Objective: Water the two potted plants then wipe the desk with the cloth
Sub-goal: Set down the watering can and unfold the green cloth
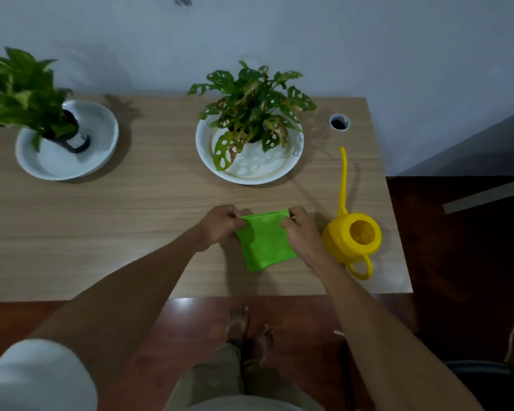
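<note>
A bright green cloth (264, 241) lies folded on the wooden desk (131, 203) near the front edge. My left hand (218, 225) pinches its upper left corner and my right hand (301, 232) pinches its upper right corner. A yellow watering can (353, 235) with a long thin spout stands just right of my right hand. One potted plant (251, 105) with holed leaves sits in a white dish (291, 164) behind the cloth. A second potted plant (21, 93) leans in a white dish (101, 155) at the far left.
A round cable hole (339, 122) is set in the desk's back right corner. The desk stands against a pale wall. The desk's right edge drops to a dark red floor (442, 247). My bare feet (248, 330) show below the front edge.
</note>
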The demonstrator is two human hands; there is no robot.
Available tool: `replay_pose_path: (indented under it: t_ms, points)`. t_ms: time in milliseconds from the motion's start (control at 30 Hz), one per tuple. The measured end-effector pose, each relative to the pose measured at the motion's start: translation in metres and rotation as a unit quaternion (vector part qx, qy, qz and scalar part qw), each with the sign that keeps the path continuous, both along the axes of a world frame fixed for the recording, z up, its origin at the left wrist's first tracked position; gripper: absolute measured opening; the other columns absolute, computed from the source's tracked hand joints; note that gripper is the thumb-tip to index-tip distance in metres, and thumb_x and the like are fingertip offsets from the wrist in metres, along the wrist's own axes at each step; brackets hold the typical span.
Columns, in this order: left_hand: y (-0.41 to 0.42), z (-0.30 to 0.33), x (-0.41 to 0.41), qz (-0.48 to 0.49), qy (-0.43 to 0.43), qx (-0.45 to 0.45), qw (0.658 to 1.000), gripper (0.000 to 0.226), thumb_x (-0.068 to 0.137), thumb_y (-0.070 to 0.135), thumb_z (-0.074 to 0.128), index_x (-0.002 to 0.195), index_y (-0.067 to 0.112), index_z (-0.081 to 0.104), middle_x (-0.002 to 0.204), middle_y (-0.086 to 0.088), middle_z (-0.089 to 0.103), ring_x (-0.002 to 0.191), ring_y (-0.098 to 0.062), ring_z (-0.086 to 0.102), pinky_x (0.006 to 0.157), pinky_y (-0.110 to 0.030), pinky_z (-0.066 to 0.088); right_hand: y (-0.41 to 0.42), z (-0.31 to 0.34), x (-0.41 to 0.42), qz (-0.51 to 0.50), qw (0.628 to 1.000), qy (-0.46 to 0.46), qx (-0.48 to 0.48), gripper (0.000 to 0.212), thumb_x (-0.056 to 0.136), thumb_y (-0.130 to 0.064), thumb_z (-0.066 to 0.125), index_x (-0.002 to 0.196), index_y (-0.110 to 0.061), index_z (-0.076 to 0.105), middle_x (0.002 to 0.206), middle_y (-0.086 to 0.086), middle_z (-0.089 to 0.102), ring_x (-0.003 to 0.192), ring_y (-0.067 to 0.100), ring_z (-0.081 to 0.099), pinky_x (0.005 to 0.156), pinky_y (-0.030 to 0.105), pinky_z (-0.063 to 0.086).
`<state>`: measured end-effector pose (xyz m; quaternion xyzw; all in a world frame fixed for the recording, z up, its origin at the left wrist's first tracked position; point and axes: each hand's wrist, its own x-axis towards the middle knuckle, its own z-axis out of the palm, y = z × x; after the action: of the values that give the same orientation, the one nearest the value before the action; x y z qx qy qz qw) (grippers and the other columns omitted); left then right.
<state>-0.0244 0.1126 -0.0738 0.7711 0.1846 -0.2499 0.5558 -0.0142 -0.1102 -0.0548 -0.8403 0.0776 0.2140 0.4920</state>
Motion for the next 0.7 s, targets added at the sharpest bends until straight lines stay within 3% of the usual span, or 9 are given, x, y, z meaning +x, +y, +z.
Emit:
replay_pose_path:
  t_ms: [100, 233, 367, 433, 500, 600, 700]
  points:
    - [0.02, 0.023, -0.011, 0.048, 0.014, -0.069, 0.996, 0.02, 0.085, 0.003, 0.073, 0.079, 0.017, 0.061, 0.084, -0.012, 0.066, 0.081, -0.025, 0.062, 0.076, -0.035, 0.05, 0.013, 0.018, -0.001, 0.046, 0.998, -0.011, 0.036, 0.002, 0.102, -0.012, 0.053, 0.103, -0.014, 0.052, 0.085, 0.0, 0.056, 0.075, 0.016, 0.055, 0.069, 0.037, 0.043]
    - [0.053, 0.046, -0.022, 0.137, 0.012, -0.139, 0.981, 0.012, 0.093, 0.003, 0.068, 0.091, 0.013, 0.064, 0.088, -0.006, 0.072, 0.081, -0.02, 0.069, 0.078, -0.029, 0.059, 0.046, 0.033, 0.009, 0.079, 0.993, -0.039, 0.078, 0.021, 0.09, -0.035, 0.056, 0.103, -0.02, 0.064, 0.102, 0.005, 0.072, 0.097, 0.025, 0.069, 0.09, 0.051, 0.054]
    - [0.093, 0.067, -0.026, 0.161, -0.031, -0.149, 0.975, 0.002, 0.099, 0.011, 0.065, 0.097, 0.01, 0.065, 0.091, -0.007, 0.072, 0.077, -0.013, 0.071, 0.071, -0.021, 0.061, 0.089, 0.04, 0.019, 0.114, 0.985, -0.097, 0.09, 0.029, 0.095, -0.05, 0.048, 0.09, -0.022, 0.05, 0.083, 0.001, 0.053, 0.081, 0.016, 0.055, 0.081, 0.057, 0.049]
    - [0.116, 0.074, -0.027, 0.159, -0.059, -0.142, 0.975, 0.006, 0.101, 0.018, 0.064, 0.097, 0.014, 0.061, 0.09, -0.007, 0.069, 0.072, -0.013, 0.069, 0.073, -0.027, 0.06, 0.116, 0.05, 0.02, 0.131, 0.981, -0.112, 0.086, 0.023, 0.102, -0.046, 0.045, 0.095, -0.024, 0.051, 0.085, -0.002, 0.053, 0.082, 0.014, 0.054, 0.082, 0.055, 0.048]
    - [0.14, 0.078, -0.026, 0.143, -0.081, -0.126, 0.978, 0.01, 0.103, 0.025, 0.062, 0.101, 0.016, 0.058, 0.092, -0.009, 0.067, 0.08, -0.021, 0.066, 0.083, -0.042, 0.059, 0.144, 0.057, 0.021, 0.132, 0.981, -0.121, 0.078, 0.022, 0.11, -0.033, 0.044, 0.107, -0.015, 0.055, 0.094, 0.004, 0.058, 0.088, 0.017, 0.056, 0.085, 0.048, 0.046]
    - [0.173, 0.08, -0.026, 0.123, -0.09, -0.088, 0.984, 0.018, 0.106, 0.034, 0.054, 0.106, 0.017, 0.051, 0.088, -0.005, 0.067, 0.074, -0.019, 0.068, 0.067, -0.041, 0.061, 0.184, 0.054, 0.023, 0.128, 0.983, -0.114, 0.058, 0.027, 0.113, -0.024, 0.043, 0.117, -0.001, 0.055, 0.106, 0.025, 0.061, 0.093, 0.027, 0.056, 0.083, 0.043, 0.043]
    - [0.205, 0.075, -0.022, 0.102, -0.085, -0.06, 0.989, 0.022, 0.107, 0.041, 0.048, 0.107, 0.019, 0.047, 0.086, -0.004, 0.063, 0.072, -0.017, 0.067, 0.058, -0.042, 0.062, 0.221, 0.046, 0.024, 0.115, 0.986, -0.114, 0.034, 0.011, 0.113, -0.023, 0.042, 0.112, -0.014, 0.049, 0.093, -0.01, 0.051, 0.093, 0.015, 0.049, 0.086, 0.026, 0.034]
